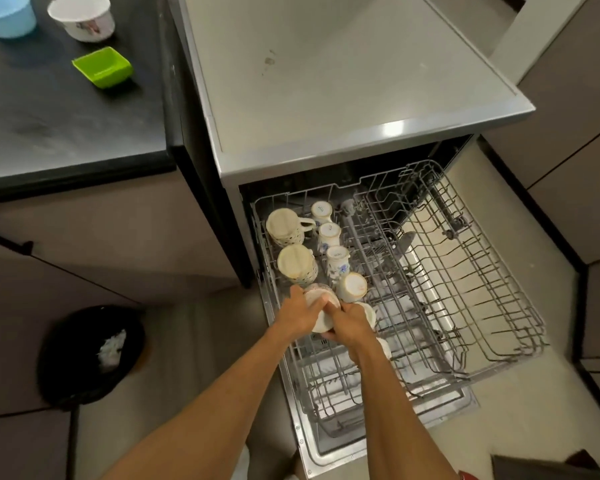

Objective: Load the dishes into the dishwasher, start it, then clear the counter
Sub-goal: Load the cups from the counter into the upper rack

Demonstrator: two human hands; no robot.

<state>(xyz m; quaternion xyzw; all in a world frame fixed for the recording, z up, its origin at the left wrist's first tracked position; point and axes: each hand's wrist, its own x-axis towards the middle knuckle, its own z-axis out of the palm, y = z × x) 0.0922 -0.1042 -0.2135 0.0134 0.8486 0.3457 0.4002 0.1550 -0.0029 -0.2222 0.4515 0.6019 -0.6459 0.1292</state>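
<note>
The left hand (300,315) and right hand (350,323) both curl round a white cup (321,326) at the left edge of the upper rack (482,271), beside an upturned mug (296,264). Seated crooked on the tines, the cup could tip and knock that neighbour.

Legible text, brands, numbers: none.
Blue printed marks on upturned bases of three floral cups (329,233), left side of dishwasher rack (465,271): too small to read.
Faint marking on near wall of green dish (103,67), far left on counter (66,116): illegible.
</note>
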